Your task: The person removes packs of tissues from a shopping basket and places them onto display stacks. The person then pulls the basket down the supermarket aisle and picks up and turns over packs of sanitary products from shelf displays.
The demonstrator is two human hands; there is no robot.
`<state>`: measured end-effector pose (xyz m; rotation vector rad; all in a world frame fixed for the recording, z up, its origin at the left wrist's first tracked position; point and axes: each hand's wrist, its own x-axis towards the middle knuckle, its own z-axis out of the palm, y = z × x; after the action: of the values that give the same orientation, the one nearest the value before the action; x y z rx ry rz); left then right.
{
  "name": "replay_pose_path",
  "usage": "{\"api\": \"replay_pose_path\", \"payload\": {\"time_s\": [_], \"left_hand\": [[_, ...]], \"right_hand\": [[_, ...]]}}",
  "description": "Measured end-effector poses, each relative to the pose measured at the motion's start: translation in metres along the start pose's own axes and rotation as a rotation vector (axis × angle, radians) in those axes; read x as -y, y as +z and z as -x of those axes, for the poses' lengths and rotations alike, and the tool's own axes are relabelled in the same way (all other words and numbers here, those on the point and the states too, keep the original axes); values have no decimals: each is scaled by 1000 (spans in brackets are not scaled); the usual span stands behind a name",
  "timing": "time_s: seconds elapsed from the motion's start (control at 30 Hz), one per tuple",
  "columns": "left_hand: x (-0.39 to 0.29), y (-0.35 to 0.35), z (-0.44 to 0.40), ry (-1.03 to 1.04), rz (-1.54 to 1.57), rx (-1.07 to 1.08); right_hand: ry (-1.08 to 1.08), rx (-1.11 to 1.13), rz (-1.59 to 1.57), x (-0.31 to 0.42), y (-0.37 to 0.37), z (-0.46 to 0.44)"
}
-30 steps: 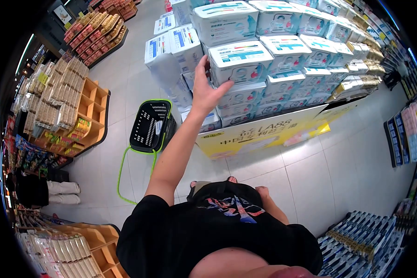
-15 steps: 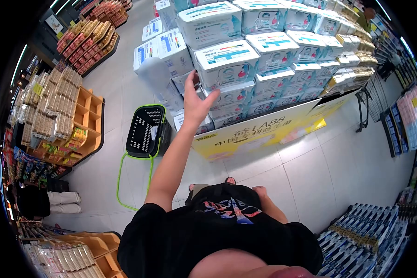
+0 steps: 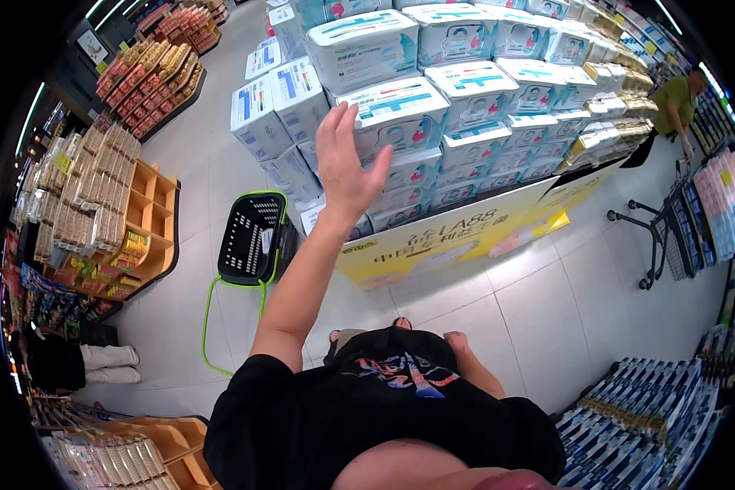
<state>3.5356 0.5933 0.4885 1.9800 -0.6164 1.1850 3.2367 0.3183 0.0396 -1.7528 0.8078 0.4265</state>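
Observation:
My left hand [image 3: 347, 167] is raised in front of the near left corner of a stack of white and teal packages [image 3: 400, 118]. Its fingers are spread and pointing up, with nothing in them; whether the fingertips touch the package cannot be made out. White boxes with blue labels [image 3: 298, 91] stand just left of it. Down at my right side hangs my right hand [image 3: 456, 339], small and partly hidden, its fingers too unclear to read. A black basket with a green rim [image 3: 253, 237] sits on the floor left of my forearm, its long green handle folded outward.
A yellow printed board [image 3: 449, 241] fronts the stack. Wooden shelves with packets [image 3: 151, 212] stand left. A person in green [image 3: 676, 106] is at the upper right by a shopping cart [image 3: 665, 233]; another person's light trousers [image 3: 110, 363] show at lower left. Blue packages fill the lower right.
My left hand has shifted slightly left, and its fingers have straightened from their curl at the package corner. The person in green and more of the cart have come into view at right.

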Motion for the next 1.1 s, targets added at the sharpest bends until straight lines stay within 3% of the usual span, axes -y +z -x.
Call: {"api": "replay_pose_path", "payload": {"time_s": [0.13, 0.2, 0.3, 0.43, 0.53, 0.6, 0.8, 1.1], "left_hand": [[-9, -3, 6, 55, -32, 38], [-11, -5, 6, 62, -58, 50], [-14, -9, 6, 56, -27, 30], [-19, -14, 12, 73, 3, 43], [-23, -11, 16, 86, 8, 72], [-27, -5, 14, 81, 13, 70], [-47, 17, 10, 93, -62, 84], [-54, 57, 9, 66, -176, 68]], "right_hand": [[109, -15, -10, -22, 3, -5], [-221, 191, 152, -59, 0, -30], [-414, 171, 125, -76, 4, -37], [-418, 163, 182, -75, 3, -39], [-278, 175, 196, -47, 4, -32], [103, -1, -33, -23, 10, -22], [236, 14, -241, -4, -5, -22], [353, -95, -372, -32, -34, -2]]}}
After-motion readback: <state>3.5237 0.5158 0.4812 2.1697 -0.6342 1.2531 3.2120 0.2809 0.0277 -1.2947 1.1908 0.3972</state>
